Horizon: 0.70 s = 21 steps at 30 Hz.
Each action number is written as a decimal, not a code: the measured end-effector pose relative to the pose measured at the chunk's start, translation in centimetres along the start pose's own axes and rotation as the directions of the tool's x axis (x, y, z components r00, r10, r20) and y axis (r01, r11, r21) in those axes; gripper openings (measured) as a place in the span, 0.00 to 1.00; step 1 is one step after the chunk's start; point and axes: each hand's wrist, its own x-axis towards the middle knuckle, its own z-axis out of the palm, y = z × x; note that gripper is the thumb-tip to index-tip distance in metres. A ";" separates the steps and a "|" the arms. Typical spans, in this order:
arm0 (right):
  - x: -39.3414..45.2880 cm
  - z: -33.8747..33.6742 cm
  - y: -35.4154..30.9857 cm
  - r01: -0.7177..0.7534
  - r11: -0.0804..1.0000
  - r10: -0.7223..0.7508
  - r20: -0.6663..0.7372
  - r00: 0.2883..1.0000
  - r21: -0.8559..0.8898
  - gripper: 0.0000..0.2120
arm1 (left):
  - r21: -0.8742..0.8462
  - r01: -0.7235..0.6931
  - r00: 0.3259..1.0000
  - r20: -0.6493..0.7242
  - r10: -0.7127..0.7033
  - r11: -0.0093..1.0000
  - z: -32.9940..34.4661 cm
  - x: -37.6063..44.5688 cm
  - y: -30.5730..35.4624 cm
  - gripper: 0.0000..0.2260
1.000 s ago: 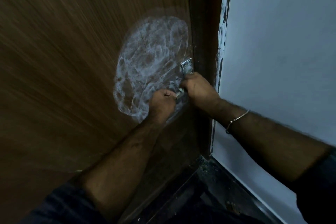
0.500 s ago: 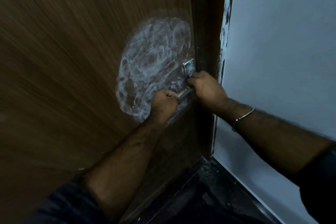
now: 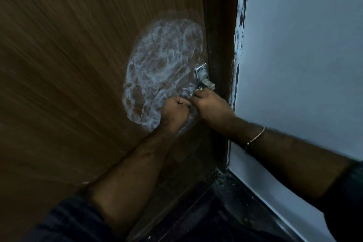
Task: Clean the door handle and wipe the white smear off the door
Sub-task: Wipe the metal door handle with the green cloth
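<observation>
A brown wooden door (image 3: 78, 65) carries a large round white smear (image 3: 161, 65) beside its right edge. The metal door handle (image 3: 202, 75) is fixed at the smear's right side; its upper plate and a short bar show, coated in white residue. My left hand (image 3: 174, 113) is curled in a fist over the handle's lower end, against the bottom of the smear. My right hand (image 3: 212, 110) curls round the handle just below the plate, with white residue at its fingertips. The two hands touch. Most of the handle is hidden under them.
The dark door frame (image 3: 220, 25) runs down right of the handle, with chipped paint along its edge. A pale wall (image 3: 304, 45) fills the right side. Dark floor (image 3: 225, 212) lies below in the corner. A thin bracelet (image 3: 255, 137) sits on my right wrist.
My right hand has slid down the handle towards my left hand, uncovering the upper plate and a short bar. My left hand has stayed in place.
</observation>
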 end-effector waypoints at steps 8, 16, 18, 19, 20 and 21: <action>0.2 0.8 -0.3 -0.108 0.994 0.108 -0.109 0.988 0.007 0.11 | 0.000 0.014 1.000 -0.008 -0.014 1.000 -0.1 -0.4 0.5 0.08; 1.3 -0.6 3.7 -0.316 0.940 0.335 -0.178 0.925 0.125 0.11 | -0.003 -0.018 1.000 0.009 0.018 1.000 -0.2 -0.4 0.2 0.12; 1.2 -0.2 3.4 -0.359 0.925 0.376 -0.184 0.908 0.122 0.11 | -0.002 -0.031 0.999 0.008 0.031 1.000 -0.1 -0.4 0.3 0.12; 0.9 0.2 2.7 -0.315 0.945 0.327 -0.175 0.929 0.091 0.11 | 0.007 -0.032 0.999 0.002 0.032 0.999 -0.1 -0.4 0.3 0.12; 0.6 0.6 1.9 -0.246 0.967 0.253 -0.163 0.954 0.062 0.12 | 0.021 -0.032 0.999 -0.001 0.032 0.999 -0.1 -0.4 0.4 0.12; 0.2 0.9 1.4 -0.169 0.985 0.174 -0.153 0.973 0.043 0.12 | 0.037 -0.032 0.999 0.003 0.032 0.999 -0.1 -0.3 0.5 0.11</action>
